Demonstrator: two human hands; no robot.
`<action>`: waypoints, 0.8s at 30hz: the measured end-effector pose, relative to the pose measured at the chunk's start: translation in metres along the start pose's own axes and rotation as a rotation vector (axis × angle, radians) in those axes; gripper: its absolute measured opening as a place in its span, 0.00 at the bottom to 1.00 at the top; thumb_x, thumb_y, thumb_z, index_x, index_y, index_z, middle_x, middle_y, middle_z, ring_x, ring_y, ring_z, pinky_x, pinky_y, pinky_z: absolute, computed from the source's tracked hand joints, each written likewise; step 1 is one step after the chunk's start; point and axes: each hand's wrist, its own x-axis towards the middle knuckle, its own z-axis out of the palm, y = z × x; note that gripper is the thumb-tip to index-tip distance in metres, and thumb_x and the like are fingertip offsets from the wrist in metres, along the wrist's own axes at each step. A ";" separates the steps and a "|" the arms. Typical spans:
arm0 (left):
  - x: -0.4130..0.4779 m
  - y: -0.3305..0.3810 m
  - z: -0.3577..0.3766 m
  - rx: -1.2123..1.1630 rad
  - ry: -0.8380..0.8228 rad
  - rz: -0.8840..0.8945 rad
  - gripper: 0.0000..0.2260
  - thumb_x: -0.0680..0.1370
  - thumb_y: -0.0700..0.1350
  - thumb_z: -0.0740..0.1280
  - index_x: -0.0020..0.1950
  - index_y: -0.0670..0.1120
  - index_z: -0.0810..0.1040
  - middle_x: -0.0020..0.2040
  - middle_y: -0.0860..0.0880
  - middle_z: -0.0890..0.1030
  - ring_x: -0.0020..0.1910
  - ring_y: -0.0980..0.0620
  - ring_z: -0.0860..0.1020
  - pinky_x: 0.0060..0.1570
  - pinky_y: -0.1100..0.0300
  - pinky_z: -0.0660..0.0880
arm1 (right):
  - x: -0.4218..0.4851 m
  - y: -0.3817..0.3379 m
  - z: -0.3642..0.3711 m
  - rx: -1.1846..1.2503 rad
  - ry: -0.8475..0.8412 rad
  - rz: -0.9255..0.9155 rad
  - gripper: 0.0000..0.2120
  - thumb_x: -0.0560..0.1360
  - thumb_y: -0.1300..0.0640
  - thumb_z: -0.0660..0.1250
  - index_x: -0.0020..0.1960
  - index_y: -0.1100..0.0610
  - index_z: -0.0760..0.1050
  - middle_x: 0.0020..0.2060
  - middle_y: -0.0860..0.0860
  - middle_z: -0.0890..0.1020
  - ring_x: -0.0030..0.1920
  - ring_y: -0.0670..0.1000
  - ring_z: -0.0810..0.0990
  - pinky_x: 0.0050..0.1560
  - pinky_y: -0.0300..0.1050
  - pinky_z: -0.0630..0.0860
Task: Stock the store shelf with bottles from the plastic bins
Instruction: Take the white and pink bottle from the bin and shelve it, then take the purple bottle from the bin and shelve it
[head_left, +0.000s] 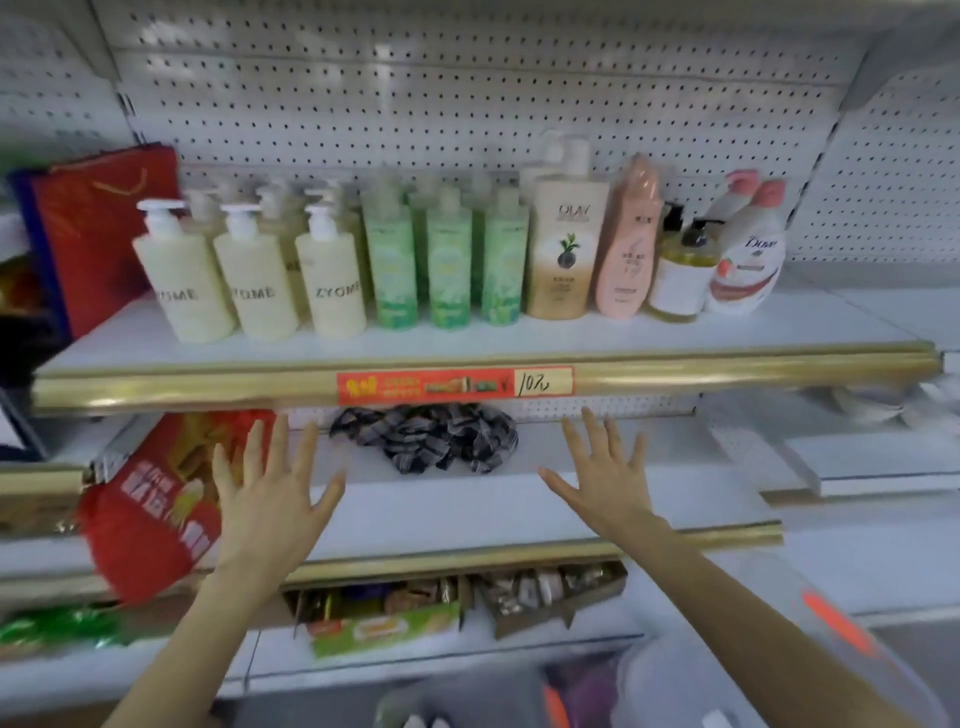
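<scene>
Two splayed, empty: left hand (270, 499), right hand (602, 483); shelf (727, 370) holds bottles (332, 291) (bins (649, 686) blurred).

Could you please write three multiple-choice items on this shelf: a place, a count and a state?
1. Where is the checked cloth? A on the floor; B in a hand; C on the lower shelf.
2. Green bottles in the front row? A two; B three; C five.
3. The left hand and right hand are? A open, empty; B gripping bottles; C gripping the cloth.
C: it rests on that shelf's white board. B: three green fronts show. A: fingers spread, holding nothing.
</scene>
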 end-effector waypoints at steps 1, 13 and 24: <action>-0.005 -0.004 0.008 0.003 -0.024 -0.007 0.34 0.75 0.64 0.45 0.72 0.45 0.67 0.71 0.39 0.67 0.71 0.37 0.64 0.66 0.36 0.52 | -0.003 -0.007 0.010 -0.005 -0.020 -0.008 0.54 0.55 0.29 0.13 0.76 0.49 0.35 0.77 0.53 0.40 0.76 0.59 0.43 0.71 0.66 0.42; -0.066 -0.003 0.135 -0.009 -0.348 -0.027 0.34 0.74 0.62 0.48 0.70 0.43 0.69 0.69 0.38 0.69 0.68 0.35 0.67 0.62 0.32 0.58 | -0.024 -0.041 0.139 -0.026 -0.301 -0.131 0.52 0.60 0.27 0.19 0.77 0.51 0.41 0.77 0.53 0.45 0.76 0.58 0.46 0.72 0.65 0.46; -0.146 0.025 0.271 -0.030 -0.554 -0.072 0.32 0.76 0.64 0.47 0.77 0.50 0.53 0.77 0.44 0.55 0.76 0.42 0.52 0.70 0.39 0.45 | -0.053 -0.062 0.289 -0.014 -0.465 -0.242 0.40 0.72 0.30 0.37 0.76 0.53 0.51 0.76 0.55 0.54 0.75 0.59 0.52 0.71 0.66 0.50</action>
